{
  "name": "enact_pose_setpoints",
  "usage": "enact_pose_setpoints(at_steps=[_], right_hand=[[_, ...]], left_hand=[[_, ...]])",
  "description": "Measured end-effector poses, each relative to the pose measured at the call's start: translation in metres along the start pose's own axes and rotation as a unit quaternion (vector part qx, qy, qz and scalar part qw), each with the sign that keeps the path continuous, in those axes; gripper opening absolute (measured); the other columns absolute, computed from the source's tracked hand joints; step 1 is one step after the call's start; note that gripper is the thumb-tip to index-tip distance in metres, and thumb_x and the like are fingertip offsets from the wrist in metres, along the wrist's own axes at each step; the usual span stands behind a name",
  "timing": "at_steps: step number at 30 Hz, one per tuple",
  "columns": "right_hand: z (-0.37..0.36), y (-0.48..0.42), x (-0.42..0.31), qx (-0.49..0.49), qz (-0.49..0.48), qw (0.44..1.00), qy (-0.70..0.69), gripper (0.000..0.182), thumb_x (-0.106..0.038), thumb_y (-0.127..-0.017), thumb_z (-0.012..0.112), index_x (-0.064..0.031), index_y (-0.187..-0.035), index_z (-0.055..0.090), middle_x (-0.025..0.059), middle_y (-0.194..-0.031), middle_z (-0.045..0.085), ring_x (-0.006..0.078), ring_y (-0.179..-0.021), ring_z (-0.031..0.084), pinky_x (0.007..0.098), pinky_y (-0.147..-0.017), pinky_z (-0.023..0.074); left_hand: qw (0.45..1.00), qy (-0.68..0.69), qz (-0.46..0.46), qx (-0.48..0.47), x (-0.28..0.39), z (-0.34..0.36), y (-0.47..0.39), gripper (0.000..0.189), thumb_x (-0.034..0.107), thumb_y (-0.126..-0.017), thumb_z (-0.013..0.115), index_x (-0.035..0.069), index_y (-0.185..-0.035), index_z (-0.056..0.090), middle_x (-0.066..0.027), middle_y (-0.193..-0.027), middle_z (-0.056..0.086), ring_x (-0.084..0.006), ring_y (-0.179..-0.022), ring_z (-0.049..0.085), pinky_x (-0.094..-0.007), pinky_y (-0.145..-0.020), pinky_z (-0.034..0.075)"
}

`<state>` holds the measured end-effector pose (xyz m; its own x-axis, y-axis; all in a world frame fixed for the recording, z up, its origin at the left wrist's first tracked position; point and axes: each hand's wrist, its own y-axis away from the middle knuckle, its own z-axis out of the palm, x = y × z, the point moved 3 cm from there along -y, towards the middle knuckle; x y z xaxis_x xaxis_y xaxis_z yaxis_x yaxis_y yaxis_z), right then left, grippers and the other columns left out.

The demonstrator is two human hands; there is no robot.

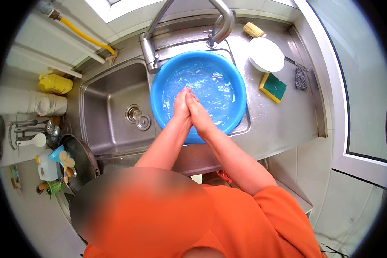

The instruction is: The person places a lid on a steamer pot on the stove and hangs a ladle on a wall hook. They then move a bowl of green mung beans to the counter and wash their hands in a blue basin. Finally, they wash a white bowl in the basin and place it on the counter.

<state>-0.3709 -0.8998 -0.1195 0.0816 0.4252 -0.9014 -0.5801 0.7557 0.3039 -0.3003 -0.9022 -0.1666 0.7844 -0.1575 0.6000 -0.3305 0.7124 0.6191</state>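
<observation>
My left hand [182, 104] and my right hand [197, 111] are pressed together, palm against palm, over a round blue plastic basin [155, 93]. The right thumb lies along the top, and the fingers point away from me. Nothing shows between the palms, though the space inside them is hidden. Rippling water [209, 87] with bright reflections fills part of the basin. Both forearms cross its near rim. The basin rests on the right-hand part of a stainless steel sink unit, covering most of the recess under it.
Left of the basin is a steel sink bowl [111, 106] with a drain strainer [143, 122]. A metal tap [225, 27] arches overhead. At right are a white bowl [266, 54], a green-and-yellow sponge [273, 87], a steel scourer [300, 78] and a bristle brush [254, 29]. A wok [79, 158] stands at left.
</observation>
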Motion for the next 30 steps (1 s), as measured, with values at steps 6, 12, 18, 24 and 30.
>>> enact_pose_setpoints(at_steps=[6, 12, 18, 24, 30], right_hand=[[-0.023, 0.017, 0.006, -0.057, 0.022, 0.993, -0.101, 0.061, -0.05, -0.096, 0.039, 0.0008, -0.13, 0.049, 0.0115, -0.136, 0.046, 0.021, -0.124, 0.044, 0.033, -0.106, 0.0296], [-0.115, -0.018, 0.031, 0.382, -0.081, 0.919, 0.052, 0.029, -0.023, -0.095, 0.048, -0.0003, -0.107, 0.063, 0.0103, -0.106, 0.064, 0.0141, -0.092, 0.057, 0.028, -0.081, 0.0437], [-0.068, -0.021, 0.024, 0.162, 0.144, 0.974, -0.065, 0.033, -0.029, -0.093, 0.052, -0.0075, -0.117, 0.06, 0.0074, -0.112, 0.062, 0.0165, -0.097, 0.058, 0.0318, -0.079, 0.0467], [-0.053, 0.009, -0.053, -0.043, 0.068, 0.993, 0.086, 0.038, -0.033, -0.092, 0.054, -0.0109, -0.123, 0.057, 0.0054, -0.119, 0.059, 0.0177, -0.105, 0.058, 0.0335, -0.083, 0.0488], [-0.077, 0.009, -0.033, 0.074, -0.163, 0.905, 0.386, 0.031, -0.018, -0.085, 0.064, -0.0107, -0.115, 0.064, 0.0093, -0.123, 0.059, 0.0205, -0.107, 0.058, 0.032, -0.086, 0.0487]], left_hand=[[0.993, 0.027, -0.098, 0.061, -0.004, -0.018, -0.019, 0.035, 0.04, -0.097, 0.042, 0.01, -0.082, 0.05, -0.0069, -0.068, 0.051, -0.0231, -0.069, 0.055, -0.042, -0.069, 0.047], [0.984, -0.074, -0.163, 0.002, 0.001, -0.015, 0.006, 0.061, 0.057, -0.096, 0.023, 0.013, -0.132, 0.045, -0.0103, -0.134, 0.05, -0.0282, -0.121, 0.048, -0.0633, -0.105, 0.013], [0.988, -0.004, -0.141, 0.066, -0.041, -0.031, -0.024, 0.041, 0.04, -0.098, 0.036, 0.011, -0.125, 0.048, -0.0087, -0.115, 0.058, -0.0238, -0.098, 0.057, -0.049, -0.085, 0.043], [0.942, -0.335, -0.012, 0.005, -0.002, -0.026, -0.004, 0.023, 0.026, -0.086, 0.06, 0.009, -0.102, 0.061, -0.0059, -0.092, 0.065, -0.0175, -0.077, 0.06, -0.0349, -0.066, 0.049], [0.605, -0.763, 0.222, -0.052, 0.009, -0.01, 0.03, 0.063, 0.028, -0.079, 0.069, 0.011, -0.134, 0.045, -0.0141, -0.128, 0.053, -0.0326, -0.108, 0.055, -0.0404, -0.093, 0.044]])
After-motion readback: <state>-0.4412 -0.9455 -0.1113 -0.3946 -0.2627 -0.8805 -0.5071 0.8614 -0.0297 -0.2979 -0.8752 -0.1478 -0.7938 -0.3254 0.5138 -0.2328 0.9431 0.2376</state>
